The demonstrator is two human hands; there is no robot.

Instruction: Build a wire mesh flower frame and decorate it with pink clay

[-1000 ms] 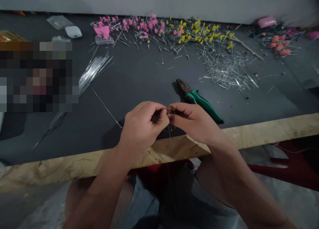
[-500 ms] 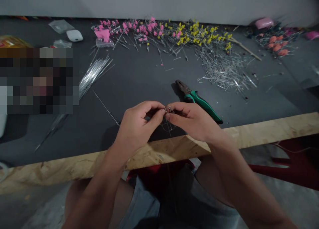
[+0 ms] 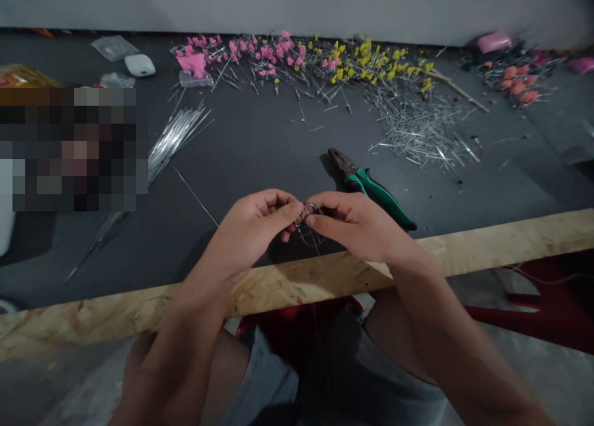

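Between my fingertips is a small wire piece (image 3: pixel 312 235), with thin looped strands hanging below and a coiled top. My left hand (image 3: pixel 260 225) pinches its left side between thumb and forefinger. My right hand (image 3: pixel 352 222) is closed on the right side, thumb and forefinger near the coiled part. Fingers cover some of the piece, so its full shape is hidden. Just beyond my right hand lie pliers (image 3: pixel 371 188) with green and black handles, their jaws pointing away to the left. A single thin wire (image 3: pixel 197 194) lies left of my left hand.
A bundle of straight wires (image 3: pixel 179 135) lies at left. Along the back are pink-tipped wires (image 3: pixel 278 52), yellow-tipped wires (image 3: pixel 371 61) and a pile of short wires (image 3: pixel 424 129). Orange-tipped pieces (image 3: pixel 520 86) sit at far right. The wooden table edge (image 3: pixel 501 240) runs before me.
My left hand has shifted slightly left and its fingers have moved on the wire piece, showing more of the coiled part. My right hand stays almost in place.
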